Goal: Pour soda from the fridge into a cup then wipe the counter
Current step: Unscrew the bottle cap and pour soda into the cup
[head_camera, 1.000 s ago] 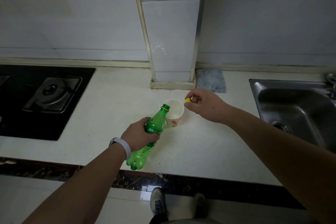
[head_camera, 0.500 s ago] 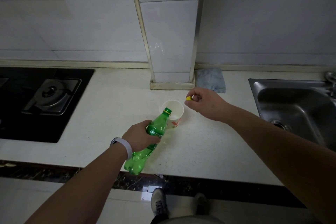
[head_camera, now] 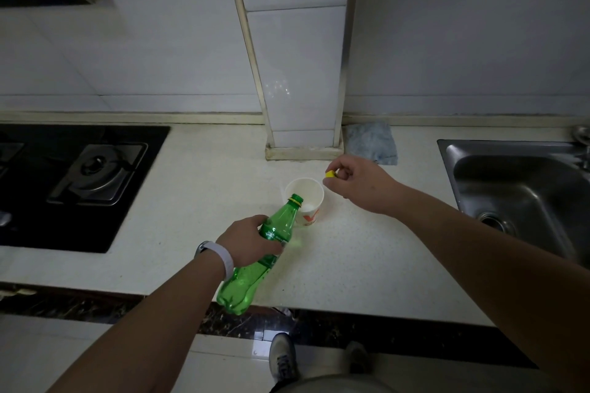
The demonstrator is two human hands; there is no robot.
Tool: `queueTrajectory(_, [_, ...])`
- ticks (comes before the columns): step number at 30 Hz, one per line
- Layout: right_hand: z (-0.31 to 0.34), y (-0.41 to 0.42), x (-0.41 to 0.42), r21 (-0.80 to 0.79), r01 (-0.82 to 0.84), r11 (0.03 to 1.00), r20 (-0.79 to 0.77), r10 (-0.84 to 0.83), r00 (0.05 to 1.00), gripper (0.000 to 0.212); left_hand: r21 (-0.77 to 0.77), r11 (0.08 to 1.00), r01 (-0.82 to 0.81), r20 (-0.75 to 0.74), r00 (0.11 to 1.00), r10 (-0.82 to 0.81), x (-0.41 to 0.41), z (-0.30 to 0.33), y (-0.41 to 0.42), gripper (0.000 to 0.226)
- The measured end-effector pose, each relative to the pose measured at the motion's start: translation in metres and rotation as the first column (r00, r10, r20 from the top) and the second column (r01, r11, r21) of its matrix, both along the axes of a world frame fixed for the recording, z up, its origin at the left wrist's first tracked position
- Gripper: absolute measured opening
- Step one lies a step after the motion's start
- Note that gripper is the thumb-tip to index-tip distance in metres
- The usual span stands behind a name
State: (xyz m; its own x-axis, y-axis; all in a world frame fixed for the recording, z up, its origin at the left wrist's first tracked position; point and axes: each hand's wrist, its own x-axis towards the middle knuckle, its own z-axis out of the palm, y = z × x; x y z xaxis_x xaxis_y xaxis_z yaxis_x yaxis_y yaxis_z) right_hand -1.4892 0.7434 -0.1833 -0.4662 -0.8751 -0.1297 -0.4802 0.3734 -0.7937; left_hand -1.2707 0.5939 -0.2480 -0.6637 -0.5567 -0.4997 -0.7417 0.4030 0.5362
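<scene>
Tipped further than a second ago: bottle now with its mouth over the cup rim, base swung back toward the desk edge, near the wrist. Left hand clamped round the middle of the bottle, fingers wrapped over the label. Long axis running from the base below the hand, up and away to the neck beyond the knuckles, neck aimed straight into the cup just ahead of the fingers. Cup upright on the desk, touching or nearly touching the bottle neck; hard to tell which. Something pale at the cup's bottom, possibly soda, too dim to be sure. Right hand drifted a little farther off, hovering just past the cup's far side, thumb and forefinger pinched shut on the yellow cap. Cloth lying beyond the right hand against the wall, sink off to its outer side. Judged mid-pour: left hand nearer and doing the work, needing only more tilt about the neck to keep the flow inside the rim. Wiping not yet begun; right hand closer to the cloth, though occupied by the cap.
</scene>
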Motion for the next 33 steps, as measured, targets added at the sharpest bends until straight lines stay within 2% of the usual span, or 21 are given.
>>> queueTrajectory(2, [0.000,0.001,0.000,0.002,-0.002,1.000,-0.003,0.002,1.000,0.009,-0.004,1.000,0.003,0.009,1.000,-0.003,0.000,0.002,0.001,0.074])
queueTrajectory(12, [-0.001,0.003,0.004,-0.005,-0.001,1.000,0.017,0.001,1.000,0.011,-0.018,1.000,0.019,0.031,0.999,-0.018,-0.001,0.010,0.007,0.059])
queueTrajectory(33, [-0.003,0.002,0.000,-0.032,0.013,0.999,0.033,-0.012,0.999,0.008,-0.037,0.999,0.016,0.070,0.997,-0.014,-0.002,0.020,0.006,0.056])
